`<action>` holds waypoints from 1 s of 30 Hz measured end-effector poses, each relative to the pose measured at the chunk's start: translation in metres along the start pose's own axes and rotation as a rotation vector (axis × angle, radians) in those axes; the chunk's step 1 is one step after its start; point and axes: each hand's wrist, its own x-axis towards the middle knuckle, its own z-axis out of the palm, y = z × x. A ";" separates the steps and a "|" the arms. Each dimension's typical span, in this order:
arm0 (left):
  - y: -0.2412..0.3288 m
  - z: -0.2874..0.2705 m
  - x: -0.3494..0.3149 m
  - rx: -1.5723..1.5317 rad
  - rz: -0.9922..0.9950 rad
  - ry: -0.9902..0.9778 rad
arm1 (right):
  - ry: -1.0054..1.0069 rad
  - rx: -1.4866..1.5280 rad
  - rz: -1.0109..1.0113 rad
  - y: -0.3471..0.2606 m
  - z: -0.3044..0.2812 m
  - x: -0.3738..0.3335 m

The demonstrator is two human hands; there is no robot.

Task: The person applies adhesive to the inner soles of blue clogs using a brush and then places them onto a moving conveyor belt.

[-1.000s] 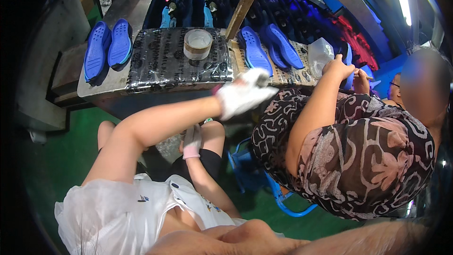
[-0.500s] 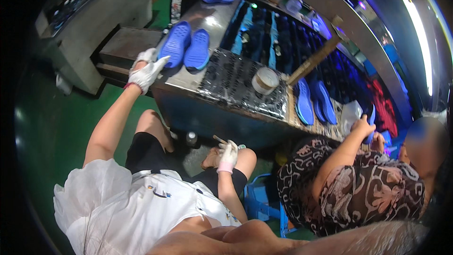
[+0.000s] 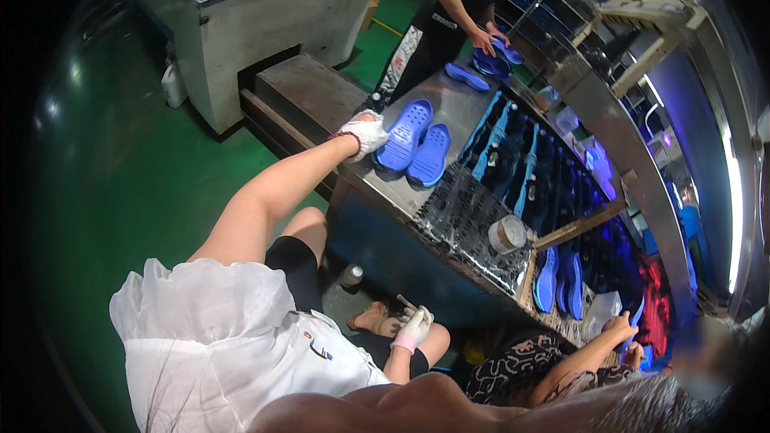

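My left hand (image 3: 365, 135), in a white knit glove, is at the left edge of the metal worktop, against the side of a blue shoe sole (image 3: 407, 132). Its fingers bunch together in the picture, and I cannot tell whether they grip the sole. Right beside that sole lies a second blue sole (image 3: 431, 155), toe toward me. My right hand (image 3: 415, 327), also gloved, rests low by my knee. It is closed on a thin brownish stick (image 3: 406, 301), whose other end is hidden in the hand.
A white tub (image 3: 507, 234) stands on a black plastic-covered sheet (image 3: 469, 212). A wooden bar (image 3: 579, 226) slants up nearby. More blue soles (image 3: 546, 279) lie by a co-worker at right. Across the worktop another person handles soles (image 3: 492, 66). A bottle (image 3: 350, 276) stands below.
The view has swung left, so everything sits farther right and lower. My left hand has shifted from the sole's toe to its side. The right hand keeps the stick.
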 end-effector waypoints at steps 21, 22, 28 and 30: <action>0.025 -0.060 -0.063 -1.095 -0.274 -0.429 | -0.037 -0.167 -0.180 -0.004 -0.003 0.000; 0.012 -0.046 -0.069 -1.244 -0.220 -0.430 | -0.033 -0.175 -0.220 -0.020 0.003 -0.007; 0.006 0.022 -0.138 -0.980 0.113 0.239 | 0.092 0.039 -0.408 -0.108 0.010 -0.030; 0.022 0.042 -0.155 -0.786 0.200 0.471 | 0.171 0.022 -0.477 -0.170 0.013 -0.060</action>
